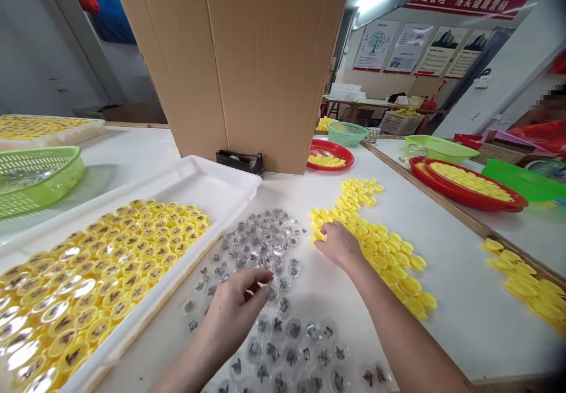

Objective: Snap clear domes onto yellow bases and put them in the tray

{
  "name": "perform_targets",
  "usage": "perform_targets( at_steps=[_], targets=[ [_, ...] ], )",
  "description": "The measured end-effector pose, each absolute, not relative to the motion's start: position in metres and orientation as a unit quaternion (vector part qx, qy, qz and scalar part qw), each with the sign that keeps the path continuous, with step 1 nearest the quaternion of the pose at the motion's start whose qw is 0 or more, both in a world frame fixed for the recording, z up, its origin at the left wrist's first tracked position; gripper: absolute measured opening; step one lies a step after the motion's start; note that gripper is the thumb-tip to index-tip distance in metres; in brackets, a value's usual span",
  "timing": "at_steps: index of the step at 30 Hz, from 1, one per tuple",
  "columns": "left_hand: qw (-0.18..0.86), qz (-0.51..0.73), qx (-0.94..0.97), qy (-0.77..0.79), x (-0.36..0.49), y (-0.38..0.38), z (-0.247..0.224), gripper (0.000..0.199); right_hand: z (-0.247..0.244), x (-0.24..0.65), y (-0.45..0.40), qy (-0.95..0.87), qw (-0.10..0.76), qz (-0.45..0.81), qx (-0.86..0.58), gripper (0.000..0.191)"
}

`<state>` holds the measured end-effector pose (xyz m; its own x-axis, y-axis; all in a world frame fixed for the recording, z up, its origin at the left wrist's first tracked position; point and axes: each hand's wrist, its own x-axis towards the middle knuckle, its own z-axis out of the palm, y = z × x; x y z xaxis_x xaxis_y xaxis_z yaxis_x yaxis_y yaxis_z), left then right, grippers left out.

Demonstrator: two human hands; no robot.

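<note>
Clear round pieces with dark printed figures (292,328) lie spread over the middle of the white table. My left hand (241,301) is over them, thumb and fingers pinched together at a clear piece. Right of them is a long pile of yellow round pieces (380,245). At the pile's left edge, my right hand (338,242) has its fingertips closed on a yellow piece (318,236). On the left, a white tray (212,183) holds rows of yellow pieces topped with clear printed ones (128,251).
A tall cardboard box (247,68) stands behind, with a black tape dispenser (240,161) at its foot. Green baskets (39,180) and red plates (329,156) sit around. A wooden strip (442,201) runs along the right, with more yellow pieces (530,281) beside it.
</note>
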<state>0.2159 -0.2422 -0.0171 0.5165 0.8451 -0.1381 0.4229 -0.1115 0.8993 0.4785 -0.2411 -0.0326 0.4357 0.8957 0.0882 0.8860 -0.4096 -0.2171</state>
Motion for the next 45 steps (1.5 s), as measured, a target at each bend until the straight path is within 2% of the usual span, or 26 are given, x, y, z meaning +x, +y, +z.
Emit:
perform_targets(
  at_steps=[3,5,8,10,14,18,23,28,33,35,39,45],
  targets=[
    [0.701,0.249,0.51,0.432,0.235,-0.248,-0.027,0.033,-0.02,0.44,-0.273,-0.572,0.154,0.037,-0.805,0.017],
    [0.82,0.231,0.366,0.374,0.245,-0.251,-0.033,0.036,-0.012,0.412,-0.295,-0.621,0.215,0.071,-0.75,0.012],
    [0.893,0.194,0.276,0.299,0.247,-0.25,-0.041,0.029,-0.009,0.393,-0.307,-0.667,0.282,0.155,-0.671,0.017],
    [0.894,0.21,0.264,0.295,0.243,-0.245,-0.045,0.025,-0.014,0.4,-0.297,-0.666,0.28,0.179,-0.668,0.02],
    [0.881,0.257,0.254,0.306,0.235,-0.234,-0.047,0.024,-0.039,0.435,-0.25,-0.617,0.246,0.116,-0.739,0.02],
    [0.886,0.28,0.24,0.283,0.233,-0.231,-0.046,0.017,-0.064,0.449,-0.214,-0.61,0.204,0.108,-0.758,0.026],
    [0.89,0.286,0.214,0.282,0.236,-0.234,-0.046,0.017,-0.069,0.448,-0.22,-0.611,0.196,0.122,-0.758,0.015],
    [0.878,0.301,0.203,0.312,0.239,-0.235,-0.05,0.016,-0.046,0.441,-0.266,-0.61,0.24,0.14,-0.742,0.016],
    [0.893,0.279,0.224,0.273,0.239,-0.242,-0.053,0.019,-0.029,0.421,-0.308,-0.596,0.415,0.26,-0.637,0.027],
    [0.9,0.266,0.234,0.255,0.239,-0.245,-0.054,0.024,-0.025,0.413,-0.317,-0.598,0.453,0.278,-0.6,0.029],
    [0.907,0.261,0.242,0.225,0.239,-0.247,-0.056,0.026,-0.022,0.402,-0.323,-0.621,0.455,0.253,-0.587,0.025],
    [0.91,0.26,0.243,0.212,0.238,-0.247,-0.057,0.026,-0.019,0.39,-0.322,-0.648,0.412,0.168,-0.618,0.02]
  ],
)
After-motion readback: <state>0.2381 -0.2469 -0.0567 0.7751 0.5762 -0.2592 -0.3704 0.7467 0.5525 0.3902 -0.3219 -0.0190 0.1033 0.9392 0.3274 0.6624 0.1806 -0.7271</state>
